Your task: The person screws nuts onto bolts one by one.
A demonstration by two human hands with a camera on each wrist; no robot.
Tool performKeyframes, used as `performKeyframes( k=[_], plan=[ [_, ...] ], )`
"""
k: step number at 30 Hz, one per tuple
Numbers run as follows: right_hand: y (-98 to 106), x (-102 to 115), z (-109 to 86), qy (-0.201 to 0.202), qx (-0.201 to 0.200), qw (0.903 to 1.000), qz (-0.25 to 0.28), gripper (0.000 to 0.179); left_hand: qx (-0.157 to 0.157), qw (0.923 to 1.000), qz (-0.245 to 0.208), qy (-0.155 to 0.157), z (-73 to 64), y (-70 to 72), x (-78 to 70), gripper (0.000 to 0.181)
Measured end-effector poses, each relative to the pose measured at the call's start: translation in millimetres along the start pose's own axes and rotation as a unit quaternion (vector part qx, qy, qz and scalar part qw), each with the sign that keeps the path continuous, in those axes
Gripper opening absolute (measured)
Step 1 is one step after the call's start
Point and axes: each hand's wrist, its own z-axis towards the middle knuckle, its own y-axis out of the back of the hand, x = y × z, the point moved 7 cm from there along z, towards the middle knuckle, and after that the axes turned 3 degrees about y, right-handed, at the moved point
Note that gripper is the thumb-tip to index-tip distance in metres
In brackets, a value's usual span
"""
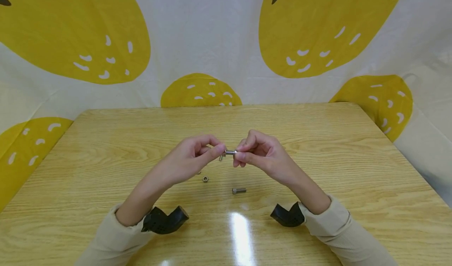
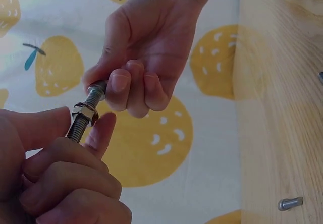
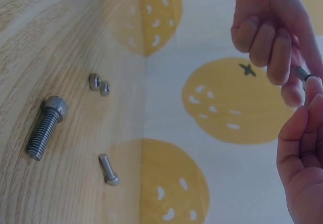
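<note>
In front of me, the right hand [image 1: 268, 154] pinches the head of a metal bolt [image 1: 230, 152] between thumb and fingers. A hex nut [image 2: 85, 114] sits partway along the bolt's shank, its threaded end running past it. My left hand [image 1: 192, 156] has its thumb and index finger on either side of that nut, the other fingers curled. In the right wrist view, the fingers hide most of the held bolt. Below the hands, a thick socket-head bolt [image 1: 239, 190] lies on the table.
A nut [image 1: 205, 179] lies on the wooden table [image 1: 123, 140], beside a smaller nut [image 3: 104, 88]. A thin bolt [image 3: 108, 169] lies farther back; the left fingers partly cover it in the head view. A fruit-patterned cloth [image 1: 205, 34] hangs behind the table.
</note>
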Motion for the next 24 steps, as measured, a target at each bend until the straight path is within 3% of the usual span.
performKeyframes(
  k=[4,8,14,19,21,24],
  plan=[
    [-0.9,1.0,0.6,0.004,0.002,1.0000,0.002,0.006,0.000,0.9997,-0.019,-0.013,-1.2,1.2,-1.2,0.018],
    [-0.7,-0.5,0.5,0.002,0.001,1.0000,0.003,0.009,-0.001,0.9992,-0.036,-0.016,-1.4,2.3,-2.1,0.025],
    [0.5,-1.0,-0.4,-0.022,-0.010,0.9997,-0.002,0.010,0.009,1.0000,-0.002,0.003,1.9,0.3,2.5,0.028],
    [0.3,-1.8,-0.1,-0.020,-0.008,0.9998,-0.004,0.018,0.009,0.9996,-0.014,-0.024,-0.4,0.4,-1.0,0.017],
    [0.3,-2.0,0.2,-0.015,-0.006,0.9999,-0.003,0.013,0.006,0.9991,-0.026,-0.034,-1.2,1.2,-2.6,0.021],
    [-0.1,-1.2,0.3,-0.008,-0.003,1.0000,-0.002,0.006,0.008,0.9991,-0.032,-0.026,-0.9,1.3,-2.1,0.026]
  ],
)
